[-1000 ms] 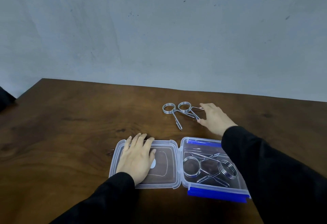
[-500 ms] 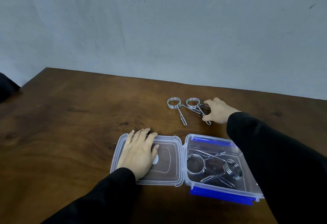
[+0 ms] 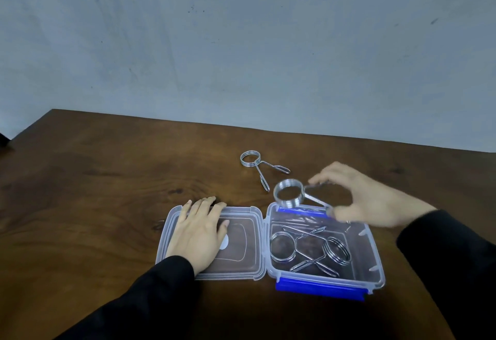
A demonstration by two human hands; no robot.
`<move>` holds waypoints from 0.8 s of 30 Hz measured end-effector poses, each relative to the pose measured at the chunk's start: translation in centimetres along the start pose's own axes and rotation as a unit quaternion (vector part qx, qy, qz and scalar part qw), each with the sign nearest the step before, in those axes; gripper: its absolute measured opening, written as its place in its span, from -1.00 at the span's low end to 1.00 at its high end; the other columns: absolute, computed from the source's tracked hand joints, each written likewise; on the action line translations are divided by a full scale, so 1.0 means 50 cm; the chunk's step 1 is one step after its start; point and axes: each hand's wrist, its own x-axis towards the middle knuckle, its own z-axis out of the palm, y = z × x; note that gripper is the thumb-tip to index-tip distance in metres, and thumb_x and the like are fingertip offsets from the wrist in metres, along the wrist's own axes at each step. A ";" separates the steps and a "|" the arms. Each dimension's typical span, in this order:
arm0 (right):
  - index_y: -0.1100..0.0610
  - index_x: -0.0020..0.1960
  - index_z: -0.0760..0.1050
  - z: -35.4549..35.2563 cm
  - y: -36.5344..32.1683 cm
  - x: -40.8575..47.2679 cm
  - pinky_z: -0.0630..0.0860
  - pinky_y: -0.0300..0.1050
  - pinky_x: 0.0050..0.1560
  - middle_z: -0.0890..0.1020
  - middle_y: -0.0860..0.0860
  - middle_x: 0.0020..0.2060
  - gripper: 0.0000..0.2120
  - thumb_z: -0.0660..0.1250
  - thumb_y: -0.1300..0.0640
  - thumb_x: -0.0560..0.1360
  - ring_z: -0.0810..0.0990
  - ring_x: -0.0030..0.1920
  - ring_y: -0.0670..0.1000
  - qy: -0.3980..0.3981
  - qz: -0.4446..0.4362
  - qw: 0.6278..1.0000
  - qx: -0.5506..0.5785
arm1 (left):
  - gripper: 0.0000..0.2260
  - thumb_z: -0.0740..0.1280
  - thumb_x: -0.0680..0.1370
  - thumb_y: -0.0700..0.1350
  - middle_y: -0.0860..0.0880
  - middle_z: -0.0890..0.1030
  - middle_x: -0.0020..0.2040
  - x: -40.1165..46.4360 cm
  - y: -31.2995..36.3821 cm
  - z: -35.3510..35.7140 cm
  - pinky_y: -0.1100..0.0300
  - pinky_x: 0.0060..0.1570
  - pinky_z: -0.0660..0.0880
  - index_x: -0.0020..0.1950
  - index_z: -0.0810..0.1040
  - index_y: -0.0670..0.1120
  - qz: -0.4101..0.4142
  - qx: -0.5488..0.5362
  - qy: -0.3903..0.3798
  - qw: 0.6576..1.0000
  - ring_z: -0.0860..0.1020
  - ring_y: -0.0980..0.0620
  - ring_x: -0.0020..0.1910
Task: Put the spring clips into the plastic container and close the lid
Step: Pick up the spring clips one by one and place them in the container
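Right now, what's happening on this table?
A person is loading spring clips into a clear plastic container. The right hand holds one clip by its handles over the container's far edge. Two clips already lie inside; one more clip remains on the wooden table. The left hand rests flat on the opened lid.

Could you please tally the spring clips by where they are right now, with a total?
In the plastic container: 2 spring clips
Held in the right hand: 1 spring clip
Lying on the table: 1 spring clip
Total: 4 spring clips
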 end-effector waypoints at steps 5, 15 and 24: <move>-0.21 0.35 0.43 0.081 0.011 -0.069 0.32 -0.26 0.30 0.35 -0.32 0.18 -0.50 0.43 -0.11 0.44 0.32 0.30 -0.22 -0.065 -0.012 0.997 -0.051 | -0.66 0.14 0.63 0.08 -0.01 0.51 0.36 0.000 0.001 0.000 -0.05 0.47 0.14 0.36 0.46 0.04 0.002 0.007 0.000 1.000 0.40 -0.03 0.36; -0.14 0.41 0.47 0.098 -0.008 -0.056 0.37 -0.23 0.35 0.42 -0.28 0.36 -0.41 0.34 -0.35 0.45 0.39 0.36 -0.21 -0.061 0.013 0.991 -0.117 | -0.66 0.15 0.63 0.10 0.00 0.52 0.36 0.001 0.001 -0.001 -0.04 0.47 0.12 0.36 0.47 0.06 -0.002 0.003 0.001 1.000 0.41 -0.03 0.36; 0.08 0.31 0.55 0.105 -0.057 0.154 0.46 -0.12 0.22 0.58 -0.01 0.17 -0.57 0.41 -0.11 0.53 0.59 0.17 0.02 0.119 0.046 0.991 -0.034 | -0.63 0.07 0.63 0.11 -0.01 0.49 0.37 -0.001 -0.003 0.003 -0.06 0.48 0.12 0.36 0.45 0.03 0.010 -0.003 0.006 1.000 0.38 -0.02 0.37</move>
